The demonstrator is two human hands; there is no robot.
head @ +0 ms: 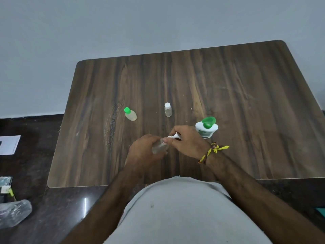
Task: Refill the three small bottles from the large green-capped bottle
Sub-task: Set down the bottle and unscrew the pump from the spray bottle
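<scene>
My left hand (145, 150) grips a small clear bottle (159, 147) above the near middle of the wooden table (246, 103). My right hand (186, 140) pinches that bottle's white cap (174, 137) at the bottle's mouth. Just right of my right hand stands the large white bottle (206, 129), its green flip cap (208, 121) open. Farther back stand a small bottle with a green cap (130, 114) on the left and a small clear bottle with a white cap (168, 110) in the middle.
A white sheet of paper (8, 144) lies on the dark floor to the left of the table. A clear plastic bag (14, 212) and some small items lie at the lower left. A pale wall rises behind the table.
</scene>
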